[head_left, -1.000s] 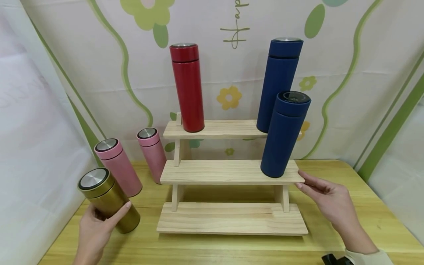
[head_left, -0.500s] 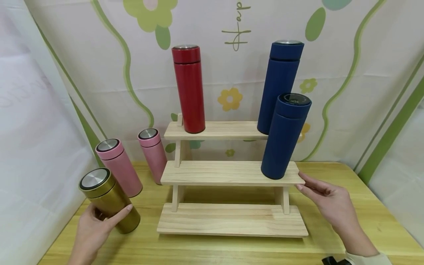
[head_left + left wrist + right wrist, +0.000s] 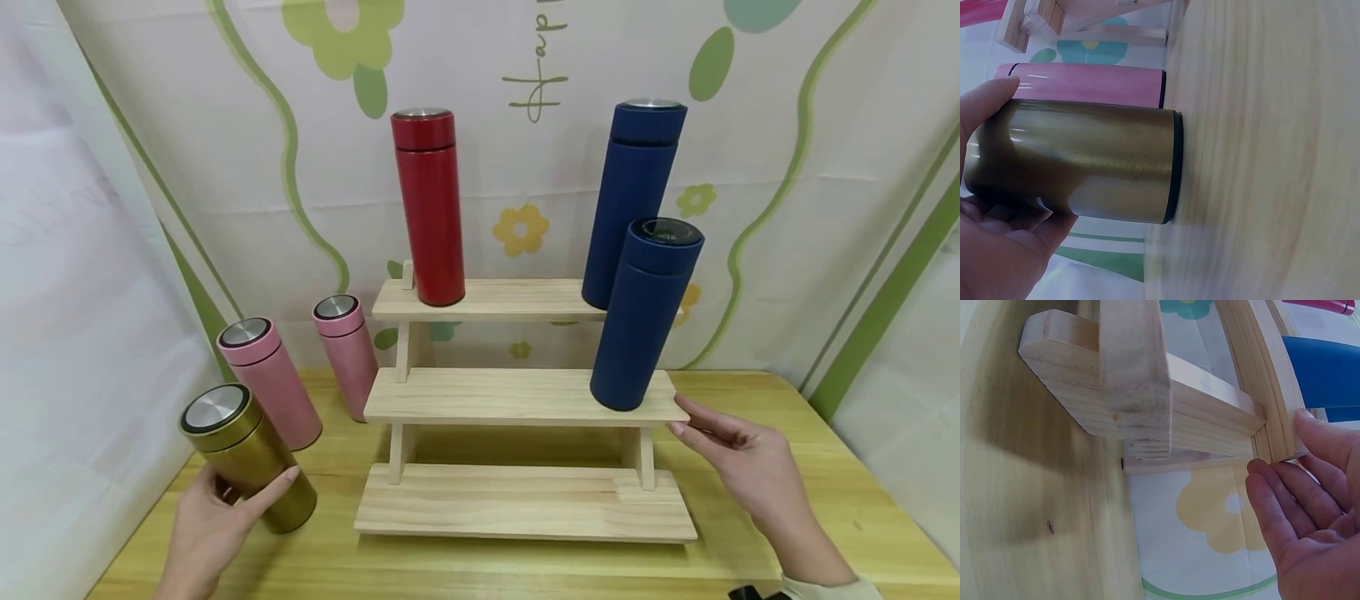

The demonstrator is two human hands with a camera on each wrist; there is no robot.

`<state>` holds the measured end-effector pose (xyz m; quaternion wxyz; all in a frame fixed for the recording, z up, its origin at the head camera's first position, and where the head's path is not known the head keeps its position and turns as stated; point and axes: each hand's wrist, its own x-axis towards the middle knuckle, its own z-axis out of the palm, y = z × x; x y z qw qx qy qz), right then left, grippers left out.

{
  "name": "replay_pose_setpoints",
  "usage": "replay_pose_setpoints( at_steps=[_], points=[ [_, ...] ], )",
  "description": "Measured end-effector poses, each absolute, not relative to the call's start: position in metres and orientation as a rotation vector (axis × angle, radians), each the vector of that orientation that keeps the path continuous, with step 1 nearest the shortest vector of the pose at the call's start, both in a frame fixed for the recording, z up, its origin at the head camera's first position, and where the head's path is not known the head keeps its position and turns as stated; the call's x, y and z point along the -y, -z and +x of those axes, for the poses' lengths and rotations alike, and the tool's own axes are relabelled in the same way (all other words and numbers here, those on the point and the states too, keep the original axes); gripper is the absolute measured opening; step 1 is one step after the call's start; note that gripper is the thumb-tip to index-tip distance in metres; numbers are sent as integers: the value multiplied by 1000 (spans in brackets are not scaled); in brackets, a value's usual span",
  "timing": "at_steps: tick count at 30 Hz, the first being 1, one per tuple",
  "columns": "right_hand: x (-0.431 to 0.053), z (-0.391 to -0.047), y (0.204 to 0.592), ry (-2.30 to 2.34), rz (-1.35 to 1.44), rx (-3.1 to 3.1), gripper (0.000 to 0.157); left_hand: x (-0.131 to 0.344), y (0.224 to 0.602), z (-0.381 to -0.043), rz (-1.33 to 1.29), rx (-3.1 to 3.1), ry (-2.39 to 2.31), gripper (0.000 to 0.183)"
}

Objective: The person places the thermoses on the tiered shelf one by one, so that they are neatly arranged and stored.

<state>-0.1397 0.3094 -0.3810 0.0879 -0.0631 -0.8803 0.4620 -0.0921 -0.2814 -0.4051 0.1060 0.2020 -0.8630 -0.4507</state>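
In the head view, my left hand (image 3: pixel 217 521) holds a gold thermos bottle (image 3: pixel 251 458), thumb on its near side and fingers behind. The left wrist view shows the bottle's black base (image 3: pixel 1174 167) down at the tabletop. On the right, my right hand (image 3: pixel 750 467) pinches the right end of the middle shelf of a wooden three-tier display stand (image 3: pixel 495 396). Its thumb (image 3: pixel 1322 434) lies against the shelf edge in the right wrist view. A blue thermos (image 3: pixel 645 325) stands on that shelf close to this hand.
Two pink thermoses (image 3: pixel 277 387) (image 3: pixel 348 362) stand behind the gold one, left of the stand. The top shelf carries a red thermos (image 3: pixel 431 217) at left and another blue thermos (image 3: pixel 633 192) at right. A patterned cloth (image 3: pixel 525 158) hangs behind the table (image 3: pixel 525 575).
The head view has tilted a little, so the scene sits slightly lower in it. Both hands keep their holds, and the bottles and stand keep their places.
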Motion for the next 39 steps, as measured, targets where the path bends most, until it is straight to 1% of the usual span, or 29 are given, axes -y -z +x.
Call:
replay_pose_setpoints(
  at_steps=[10, 25, 36, 39],
  points=[
    [-308, -138, 382, -1357, -184, 2592, 59, 283, 405, -94, 629, 2565, 1337, 84],
    [-307, -137, 380, -1307, -217, 2639, 61, 284, 405, -94, 635, 2558, 1375, 89],
    [-306, -136, 380, -1306, -194, 2643, 60, 277, 400, -91, 605, 2576, 1335, 88],
    [-306, -136, 381, -1303, -193, 2638, 60, 271, 395, -90, 599, 2563, 1315, 83]
  ],
)
